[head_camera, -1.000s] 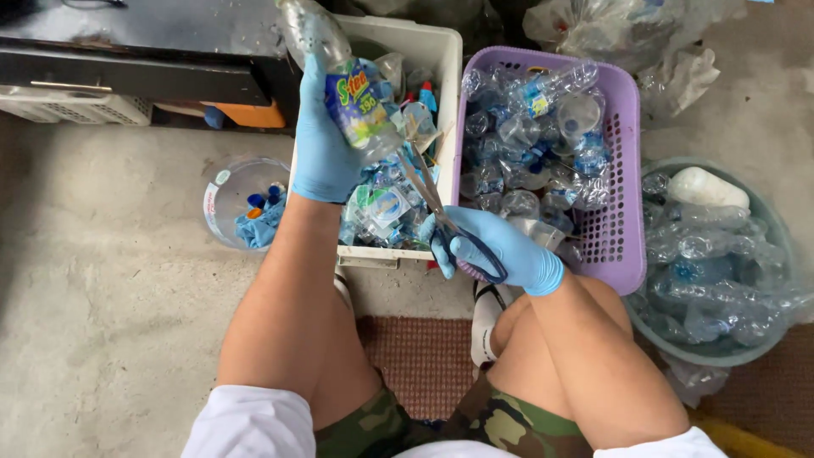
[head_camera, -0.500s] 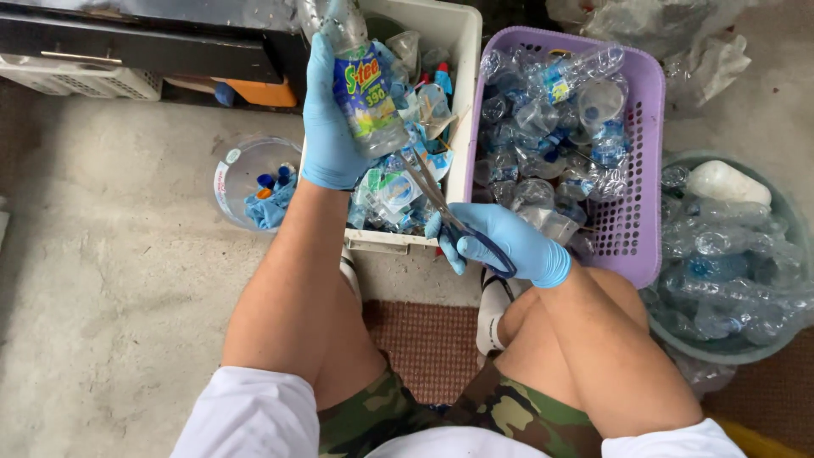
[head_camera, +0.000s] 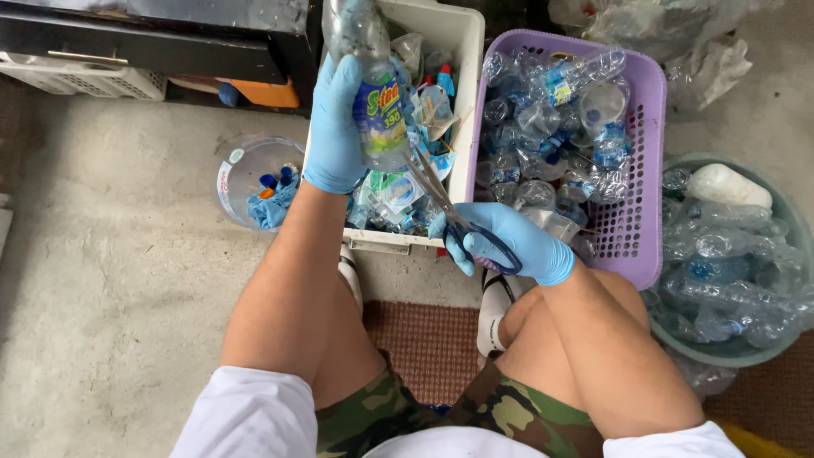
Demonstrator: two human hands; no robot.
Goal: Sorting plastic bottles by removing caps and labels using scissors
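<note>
Head view, person seated, both hands in blue gloves. The left hand (head_camera: 335, 127), upper centre of the frame, is clenched around a clear plastic bottle (head_camera: 373, 85) at its labelled waist, holding it roughly upright over the white crate (head_camera: 462, 51). The right hand (head_camera: 517, 246), centre of the frame, is closed through the handle loops of the scissors (head_camera: 441, 191), whose blades point up and left and meet the lower edge of the label (head_camera: 381, 110); whether the blades are parted or shut cannot be told. The bottle appears empty, so it is judged light, thin-walled and springy: it will likely dent under a hard squeeze and could slip in a smooth glove. The firmest hold is judged to be around the waist, as now, or at the stiffer neck and base. The label is a soft film, easily slit, with the blades kept away from the gloved fingers (head_camera: 343, 76). Around the hands: the crate holds 1 heap of cut labels and scraps; the purple basket (head_camera: 636, 220) at upper right holds clear bottles; the grey tub (head_camera: 678, 339) at right holds more; the small round tub (head_camera: 246, 161) at left holds blue caps.
</note>
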